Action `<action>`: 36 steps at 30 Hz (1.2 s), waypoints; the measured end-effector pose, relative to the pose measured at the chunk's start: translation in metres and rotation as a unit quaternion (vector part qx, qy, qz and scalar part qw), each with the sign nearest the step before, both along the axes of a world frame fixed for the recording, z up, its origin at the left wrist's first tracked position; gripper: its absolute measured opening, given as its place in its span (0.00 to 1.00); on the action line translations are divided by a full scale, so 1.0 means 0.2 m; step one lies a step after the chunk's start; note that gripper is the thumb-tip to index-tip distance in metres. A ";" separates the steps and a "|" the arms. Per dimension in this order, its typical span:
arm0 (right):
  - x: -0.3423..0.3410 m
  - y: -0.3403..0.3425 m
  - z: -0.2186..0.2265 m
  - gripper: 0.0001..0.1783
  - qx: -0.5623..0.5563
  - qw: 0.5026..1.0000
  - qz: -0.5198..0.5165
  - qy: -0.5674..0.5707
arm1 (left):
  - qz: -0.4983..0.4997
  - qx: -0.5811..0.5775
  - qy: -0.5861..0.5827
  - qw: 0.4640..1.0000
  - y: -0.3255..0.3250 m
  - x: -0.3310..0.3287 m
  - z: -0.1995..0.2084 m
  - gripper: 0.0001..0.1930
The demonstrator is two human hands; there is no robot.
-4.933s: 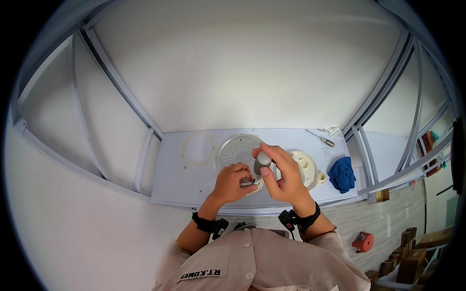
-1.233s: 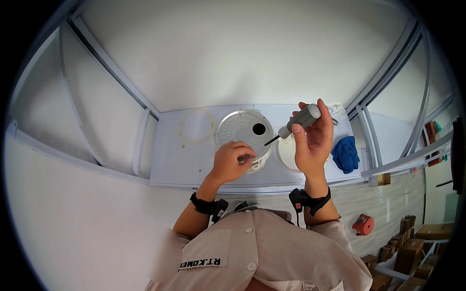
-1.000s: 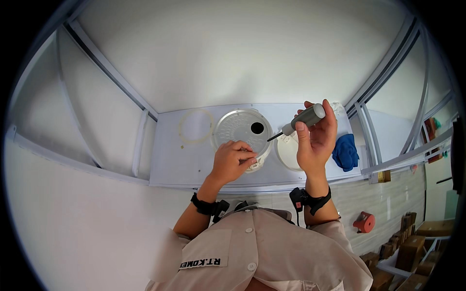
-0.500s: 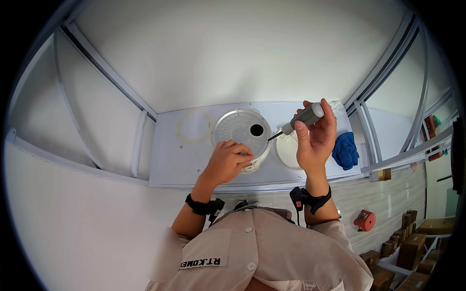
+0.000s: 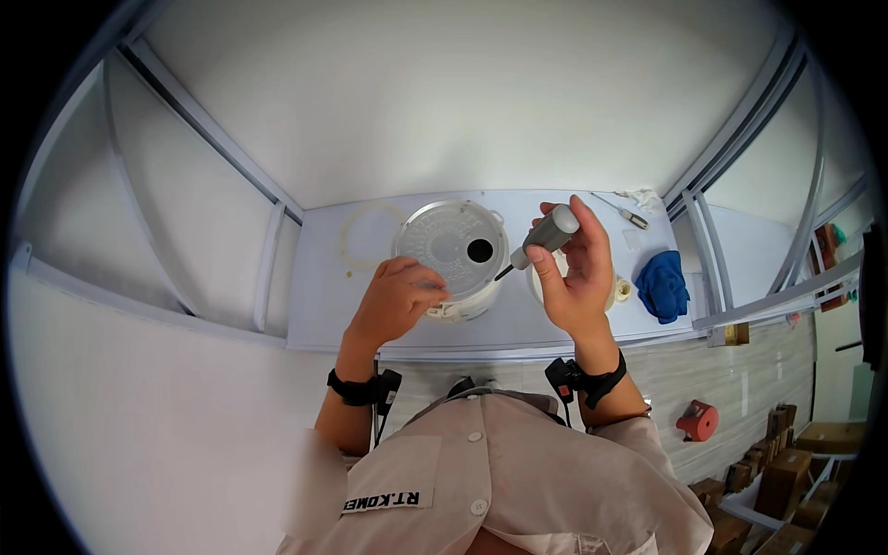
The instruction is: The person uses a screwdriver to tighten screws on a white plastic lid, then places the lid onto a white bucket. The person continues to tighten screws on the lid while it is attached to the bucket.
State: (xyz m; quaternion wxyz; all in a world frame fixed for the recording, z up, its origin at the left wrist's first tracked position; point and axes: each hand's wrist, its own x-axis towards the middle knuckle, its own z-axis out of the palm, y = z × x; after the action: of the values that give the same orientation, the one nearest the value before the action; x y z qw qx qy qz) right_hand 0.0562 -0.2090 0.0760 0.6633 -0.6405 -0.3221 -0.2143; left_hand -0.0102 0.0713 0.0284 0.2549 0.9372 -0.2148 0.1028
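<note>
A round white appliance (image 5: 462, 309) stands on the table with a silvery perforated metal disc (image 5: 435, 227) on top. The disc has a round black hole (image 5: 479, 251) on its right side. My right hand (image 5: 583, 277) grips a screwdriver (image 5: 551, 233) by its thick grey handle. Its dark shaft slants down and left, the tip close to the appliance's right rim. My left hand (image 5: 393, 301) is over the near left rim, fingers bent and fingertips together. Anything pinched there is too small to make out. Partly behind my right hand lies a round white part (image 5: 537, 289).
A thin yellowish ring (image 5: 344, 242) lies at the table's left. To the right are a crumpled blue cloth (image 5: 662, 287), a small cream-coloured round piece (image 5: 622, 291) and a second screwdriver (image 5: 635, 219). Metal frame posts (image 5: 708, 250) flank the table. A red stool (image 5: 698, 422) stands on the floor.
My left hand has shifted left, away from the appliance's near edge. My right hand has moved slightly left with the screwdriver, uncovering the second screwdriver and the small cream piece.
</note>
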 end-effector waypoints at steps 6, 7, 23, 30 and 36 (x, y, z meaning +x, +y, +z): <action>0.00 0.04 -0.02 0.37 -0.020 0.999 0.011 -0.026 | 0.012 -0.003 -0.037 0.999 -0.09 0.01 0.03 0.07; 0.00 0.04 -0.02 0.37 -0.019 0.999 0.012 -0.030 | 0.015 -0.020 -0.054 0.998 -0.13 0.02 0.04 0.07; 0.04 0.04 -0.04 0.36 -0.070 0.992 -0.049 -0.089 | 0.077 -0.077 -0.098 0.989 -0.38 0.12 -0.15 0.09; 0.06 0.06 -0.03 0.35 -0.067 0.989 -0.063 -0.112 | 0.095 -0.081 -0.083 0.989 -0.38 0.12 -0.16 0.09; 0.06 0.07 -0.02 0.34 -0.083 0.989 -0.046 -0.112 | 0.094 -0.081 -0.093 0.988 -0.38 0.12 -0.17 0.09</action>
State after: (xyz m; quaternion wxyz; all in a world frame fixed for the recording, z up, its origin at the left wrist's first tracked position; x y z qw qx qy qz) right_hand 0.0683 -0.1951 0.0725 0.5566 -0.6796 -0.3814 -0.2878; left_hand 0.0148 -0.0038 -0.0056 0.2978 0.9160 -0.1399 0.2297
